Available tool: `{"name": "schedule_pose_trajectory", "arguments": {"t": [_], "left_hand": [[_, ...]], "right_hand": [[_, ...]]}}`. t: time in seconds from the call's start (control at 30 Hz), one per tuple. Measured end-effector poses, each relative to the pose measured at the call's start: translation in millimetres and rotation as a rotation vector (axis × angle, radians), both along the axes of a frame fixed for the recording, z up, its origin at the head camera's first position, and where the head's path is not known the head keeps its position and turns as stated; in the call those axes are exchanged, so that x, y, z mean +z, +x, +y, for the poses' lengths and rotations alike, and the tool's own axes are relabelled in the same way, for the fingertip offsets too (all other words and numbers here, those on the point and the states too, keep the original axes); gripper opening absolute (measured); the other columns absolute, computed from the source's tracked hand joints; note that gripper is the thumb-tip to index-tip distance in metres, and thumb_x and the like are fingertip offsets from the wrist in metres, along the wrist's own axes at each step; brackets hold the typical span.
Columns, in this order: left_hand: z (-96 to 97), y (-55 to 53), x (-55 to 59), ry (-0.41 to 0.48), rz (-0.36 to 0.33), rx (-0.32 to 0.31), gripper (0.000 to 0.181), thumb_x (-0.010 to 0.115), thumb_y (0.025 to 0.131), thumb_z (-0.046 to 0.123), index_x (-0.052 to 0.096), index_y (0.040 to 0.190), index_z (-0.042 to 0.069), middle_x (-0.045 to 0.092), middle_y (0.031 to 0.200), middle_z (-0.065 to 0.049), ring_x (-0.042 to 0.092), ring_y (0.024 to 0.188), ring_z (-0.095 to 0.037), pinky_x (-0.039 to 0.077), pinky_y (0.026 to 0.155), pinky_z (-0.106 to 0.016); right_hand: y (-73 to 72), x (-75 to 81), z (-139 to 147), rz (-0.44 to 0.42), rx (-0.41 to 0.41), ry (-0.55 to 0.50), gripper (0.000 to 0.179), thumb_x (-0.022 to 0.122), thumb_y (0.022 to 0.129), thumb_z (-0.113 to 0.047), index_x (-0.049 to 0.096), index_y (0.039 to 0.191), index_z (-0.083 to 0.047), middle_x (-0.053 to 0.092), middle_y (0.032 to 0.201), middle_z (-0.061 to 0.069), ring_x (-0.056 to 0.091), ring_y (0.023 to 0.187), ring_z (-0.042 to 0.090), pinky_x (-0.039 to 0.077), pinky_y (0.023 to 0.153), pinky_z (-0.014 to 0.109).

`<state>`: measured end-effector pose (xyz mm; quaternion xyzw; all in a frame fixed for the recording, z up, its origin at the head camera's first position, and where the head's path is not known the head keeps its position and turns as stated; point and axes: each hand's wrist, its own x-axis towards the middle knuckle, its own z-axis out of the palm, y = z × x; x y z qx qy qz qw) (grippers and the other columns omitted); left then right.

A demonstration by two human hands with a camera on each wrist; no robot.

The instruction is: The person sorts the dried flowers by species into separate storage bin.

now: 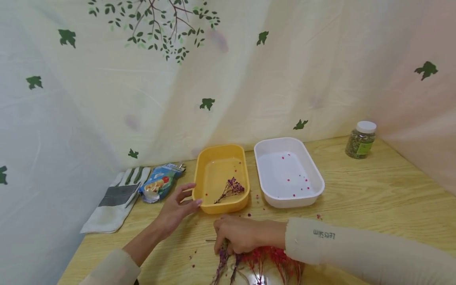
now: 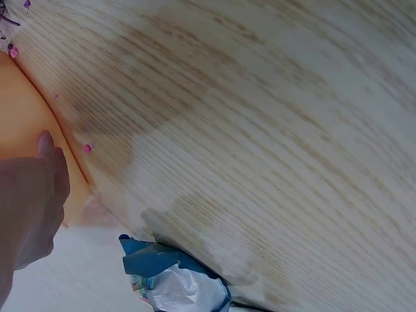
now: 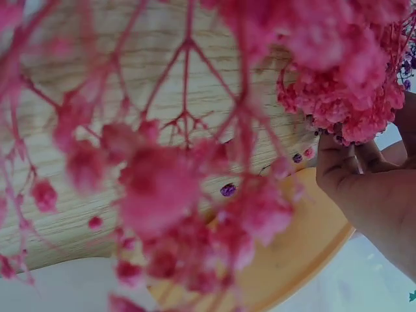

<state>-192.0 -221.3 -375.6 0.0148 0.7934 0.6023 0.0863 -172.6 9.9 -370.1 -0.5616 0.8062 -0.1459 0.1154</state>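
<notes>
In the head view my left hand (image 1: 178, 209) rests its fingertips and thumb at the near left corner of a yellow tray (image 1: 198, 178). The left wrist view shows this hand (image 2: 32, 201) against the tray's wall (image 2: 26, 117). A purple dried flower sprig (image 1: 232, 188) lies inside the tray. My right hand (image 1: 238, 233) is in front of the tray, its fingers curled down and pinching purple dried flowers (image 1: 222, 257). Beside them lie pink dried flowers (image 1: 281, 257), partly under the forearm. In the right wrist view pink blossoms (image 3: 344, 84) partly cover the fingertips of this hand (image 3: 377, 188).
A white tray (image 1: 261, 170) with scattered pink bits stands right of the yellow one. At the back right is a lidded jar (image 1: 360, 142). A blue pouch (image 1: 162, 184) and a white-grey glove (image 1: 115, 202) lie on the left. Loose petals dot the wooden table (image 1: 374, 198).
</notes>
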Motion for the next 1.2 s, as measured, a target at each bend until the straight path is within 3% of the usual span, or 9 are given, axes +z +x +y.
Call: {"name": "schedule_pose_trajectory", "arguments": {"t": [0.27,0.53,0.67,0.83,0.97,1.07,1.2], "left_hand": [[-0.1,-0.2,-1.4,-0.008,-0.003,0.005,0.066,0.074,0.085,0.028,0.041,0.141,0.017,0.048,0.139,-0.018,0.054,0.123,-0.034,0.052,0.092,-0.039],[0.2,1.6,-0.1,0.019,0.008,-0.008,0.063,0.072,0.087,0.023,0.04,0.141,0.015,0.046,0.139,-0.02,0.053,0.123,-0.035,0.052,0.092,-0.04],[0.0,1.6,0.1,0.024,0.018,-0.019,0.063,0.071,0.088,0.021,0.039,0.142,0.013,0.045,0.139,-0.022,0.053,0.123,-0.035,0.052,0.092,-0.04],[-1.2,0.4,-1.1,0.014,0.006,-0.006,0.064,0.072,0.087,0.023,0.039,0.142,0.014,0.046,0.139,-0.02,0.054,0.122,-0.034,0.052,0.091,-0.04],[-0.9,0.1,-0.1,0.007,0.0,-0.003,0.065,0.073,0.087,0.024,0.039,0.142,0.015,0.046,0.139,-0.019,0.053,0.123,-0.034,0.052,0.091,-0.04],[-0.3,-0.3,0.4,0.005,-0.004,-0.004,0.065,0.073,0.087,0.025,0.039,0.141,0.016,0.046,0.14,-0.019,0.053,0.123,-0.034,0.052,0.091,-0.039],[0.1,-0.9,1.1,-0.002,-0.007,-0.007,0.065,0.073,0.086,0.026,0.04,0.141,0.016,0.045,0.14,-0.019,0.053,0.123,-0.035,0.052,0.092,-0.04]], "right_hand": [[-0.8,0.0,0.4,0.028,0.033,-0.01,0.022,0.078,0.075,-0.012,0.078,0.093,-0.025,0.052,0.078,-0.014,0.039,0.075,-0.002,0.034,0.07,0.01],[-3.5,8.2,-2.3,-0.075,-0.018,-0.061,0.01,0.079,0.077,-0.014,0.079,0.085,-0.02,0.051,0.071,-0.014,0.04,0.069,-0.002,0.037,0.071,0.012],[-4.7,16.0,-0.5,-0.108,-0.026,-0.068,0.013,0.075,0.078,-0.005,0.078,0.087,-0.014,0.057,0.074,-0.011,0.044,0.069,-0.001,0.038,0.067,0.011],[-5.8,19.2,5.8,0.0,-0.013,-0.04,0.028,0.067,0.074,0.008,0.077,0.091,-0.012,0.061,0.079,-0.008,0.049,0.076,0.002,0.042,0.077,0.014],[-6.7,18.8,9.9,0.092,0.0,-0.047,0.03,0.066,0.071,0.01,0.077,0.088,-0.012,0.062,0.08,-0.006,0.052,0.078,0.005,0.043,0.081,0.016],[-7.9,17.9,12.2,0.083,-0.009,-0.081,0.03,0.066,0.071,0.011,0.077,0.088,-0.011,0.061,0.08,-0.006,0.051,0.076,0.005,0.043,0.081,0.016],[-8.9,18.0,15.1,0.01,-0.062,-0.112,0.029,0.068,0.074,0.01,0.077,0.092,-0.012,0.061,0.084,-0.007,0.05,0.08,0.004,0.044,0.084,0.017]]}}
